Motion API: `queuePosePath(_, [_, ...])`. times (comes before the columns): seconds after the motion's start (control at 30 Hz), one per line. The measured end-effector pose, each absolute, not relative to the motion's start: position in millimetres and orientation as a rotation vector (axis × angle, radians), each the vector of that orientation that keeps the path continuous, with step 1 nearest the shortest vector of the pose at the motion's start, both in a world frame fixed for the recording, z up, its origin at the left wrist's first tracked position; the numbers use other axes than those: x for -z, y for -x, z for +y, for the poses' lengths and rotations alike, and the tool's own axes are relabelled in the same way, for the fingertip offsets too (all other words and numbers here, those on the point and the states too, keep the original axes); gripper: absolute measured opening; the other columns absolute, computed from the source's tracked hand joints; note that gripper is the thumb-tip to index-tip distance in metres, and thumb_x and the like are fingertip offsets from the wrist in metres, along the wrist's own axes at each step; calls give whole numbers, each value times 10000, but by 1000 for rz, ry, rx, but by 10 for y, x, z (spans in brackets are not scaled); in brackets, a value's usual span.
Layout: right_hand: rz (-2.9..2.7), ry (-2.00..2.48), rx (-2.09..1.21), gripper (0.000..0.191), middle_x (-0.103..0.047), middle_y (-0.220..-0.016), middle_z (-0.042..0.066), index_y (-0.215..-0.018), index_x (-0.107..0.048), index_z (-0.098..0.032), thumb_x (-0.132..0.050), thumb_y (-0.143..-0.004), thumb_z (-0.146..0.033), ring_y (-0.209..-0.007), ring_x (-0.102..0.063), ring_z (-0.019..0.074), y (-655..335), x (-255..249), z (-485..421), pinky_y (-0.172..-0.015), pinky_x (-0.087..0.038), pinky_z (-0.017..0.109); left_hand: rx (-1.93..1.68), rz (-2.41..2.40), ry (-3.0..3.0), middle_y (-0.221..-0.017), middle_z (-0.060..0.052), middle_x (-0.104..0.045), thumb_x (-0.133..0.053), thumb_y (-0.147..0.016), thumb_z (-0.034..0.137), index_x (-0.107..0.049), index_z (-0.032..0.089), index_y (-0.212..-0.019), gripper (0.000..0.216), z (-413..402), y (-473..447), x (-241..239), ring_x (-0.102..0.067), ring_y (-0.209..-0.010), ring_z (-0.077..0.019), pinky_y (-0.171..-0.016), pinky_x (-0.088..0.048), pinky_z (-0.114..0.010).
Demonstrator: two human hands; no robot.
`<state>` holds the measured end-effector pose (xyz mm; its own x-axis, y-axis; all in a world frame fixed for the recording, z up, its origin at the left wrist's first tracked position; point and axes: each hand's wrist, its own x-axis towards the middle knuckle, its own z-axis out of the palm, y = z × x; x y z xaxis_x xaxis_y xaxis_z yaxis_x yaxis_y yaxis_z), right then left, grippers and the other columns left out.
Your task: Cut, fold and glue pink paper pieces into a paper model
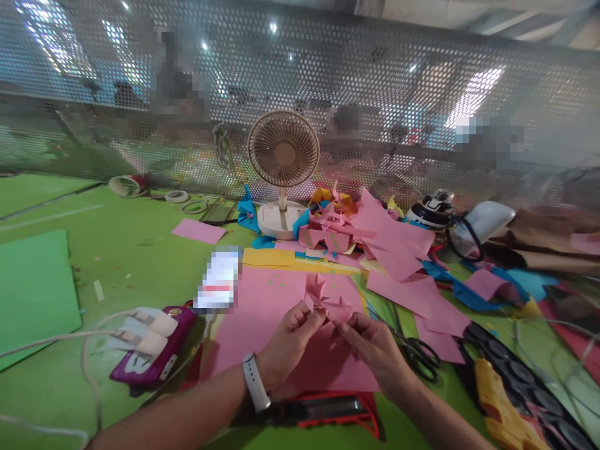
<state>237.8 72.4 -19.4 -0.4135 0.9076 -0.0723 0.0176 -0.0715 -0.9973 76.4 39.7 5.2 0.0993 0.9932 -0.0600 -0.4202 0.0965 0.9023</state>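
Both hands meet over a stack of pink paper sheets [262, 325], each with thumb and fingers closed. Between them is a piece of folded pink paper [316, 289] with pointed flaps standing up. My left hand [289, 337], with a white band on its wrist, pinches the lower left of the piece. My right hand [375, 347] pinches its lower right side. The exact fold under the fingertips is too small to make out. Black-handled scissors [422, 357] lie just right of my right hand. Below the wrists is a red-edged tool with a dark strip [332, 409].
A fan [284, 153] stands behind the stack, beside a heap of pink paper scraps [384, 231]. To the left are a phone [218, 281], a purple power strip [159, 359] with cables and a green sheet [37, 294]. A yellow glue gun [504, 406] lies at lower right.
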Motion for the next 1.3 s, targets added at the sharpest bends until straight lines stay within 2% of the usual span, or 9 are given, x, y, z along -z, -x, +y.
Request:
queuePosePath(0.1, [-1512, 1014, -1561, 282, -645, -629, 25, -692, -606, -140, -616, -797, -401, -500, -457, 75, -2389, 144, 719, -461, -305, 193, -1265, 788, -856, -789, -10, -592, -604, -815, 310, -583, 154, -859, 163, 392, -772, -54, -538, -792, -142, -783, -409, -292])
queuePosePath(0.2, [-1469, 1005, -1589, 282, -642, -629, 22, -672, -592, -146, -638, -776, -404, -560, -527, 98, -2380, 118, 702, -500, -348, 194, -1233, 723, -813, -735, 8, -576, -647, -785, 294, -553, 156, -876, 189, 387, -791, -29, -538, -713, -116, -732, -421, -269])
queuePosePath(0.4, [-1394, 922, -1688, 309, -629, -611, 20, -659, -576, -149, -629, -772, -432, -572, -553, 116, -2320, 151, 661, -560, -403, 220, -1181, 798, -864, -622, 7, -570, -636, -794, 288, -539, 136, -851, 189, 402, -787, 64, -549, -617, -122, -665, -440, -281])
queuePosePath(0.57, [-1369, 967, -1719, 325, -631, -602, 25, -686, -588, -144, -631, -761, -457, -507, -501, 96, -2308, 165, 656, -468, -342, 200, -1178, 829, -890, -649, -13, -581, -623, -802, 286, -574, 116, -791, 178, 415, -778, 59, -546, -622, -126, -647, -439, -276])
queuePosePath(0.8, [-1372, 931, -1722, 333, -615, -586, 17, -665, -625, -125, -647, -750, -446, -503, -453, 77, -2304, 114, 649, -471, -304, 195, -1163, 844, -822, -636, -21, -614, -664, -762, 288, -637, 114, -739, 177, 398, -809, -81, -537, -600, -116, -629, -435, -247])
queuePosePath(0.97, [-1316, 1023, -1769, 365, -487, -485, -32, -606, -622, -125, -653, -726, -469, -440, -347, 61, -2303, 172, 647, -435, -231, 201, -1154, 839, -697, -685, -24, -632, -704, -719, 299, -639, 133, -743, 180, 387, -815, -64, -562, -664, -140, -681, -441, -277])
queuePosePath(1.07, [-1337, 1002, -1775, 366, -426, -480, -41, -601, -617, -130, -615, -763, -458, -460, -331, 69, -2325, 194, 639, -453, -232, 209, -1149, 858, -664, -678, -15, -615, -722, -695, 325, -628, 138, -764, 221, 390, -813, -48, -553, -657, -138, -669, -436, -273])
queuePosePath(1.2, [-1502, 966, -1636, 401, -510, -568, 4, -639, -634, -146, -497, -840, -464, -536, -418, 109, -2379, 127, 627, -514, -310, 231, -1112, 985, -733, -573, 26, -528, -729, -672, 384, -588, 133, -717, 291, 400, -773, -22, -437, -516, -76, -523, -352, -196])
queuePosePath(1.3, [-1591, 978, -1457, 482, -502, -557, 12, -568, -564, -163, -391, -883, -485, -531, -430, 120, -2425, 62, 656, -529, -330, 246, -1043, 1056, -829, -560, 37, -488, -710, -689, 407, -559, 132, -693, 314, 405, -735, -6, -348, -484, -53, -462, -255, -177])
